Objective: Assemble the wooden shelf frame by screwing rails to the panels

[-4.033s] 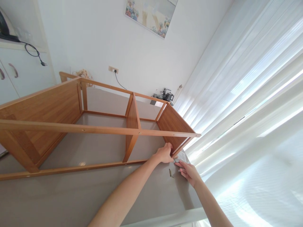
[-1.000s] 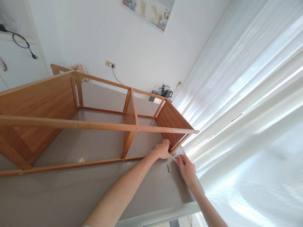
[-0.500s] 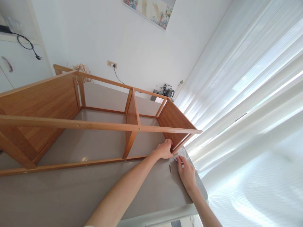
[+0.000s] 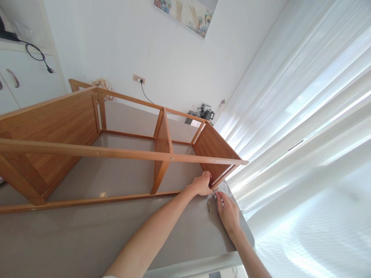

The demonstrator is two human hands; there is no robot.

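Table (image 4: 87,239), grey and wide, carries everything; take the wooden frame (image 4: 121,154) lying on it as the landmark. Frame lies on its side, long rails running left to right, one upright divider near its middle, solid end panels at both ends.

Your left arm stretches long and nearly straight toward the frame's near right corner. Your left hand (image 4: 199,184) is curled over the lower rail right at that corner, fingers wrapped onto the wood where rail meets end panel, clamping it.

Your right arm comes in from the table's near right edge, wrist bent slightly inward. Your right hand (image 4: 228,212) sits just outside the same corner, fingertips pinched together on a small metal tool (image 4: 215,194) whose tip points at the joint; too small to tell its kind.

Loose screws (image 4: 210,208), a few brass-coloured ones, lie on the table just beside your right hand, a little nearer you than the corner.
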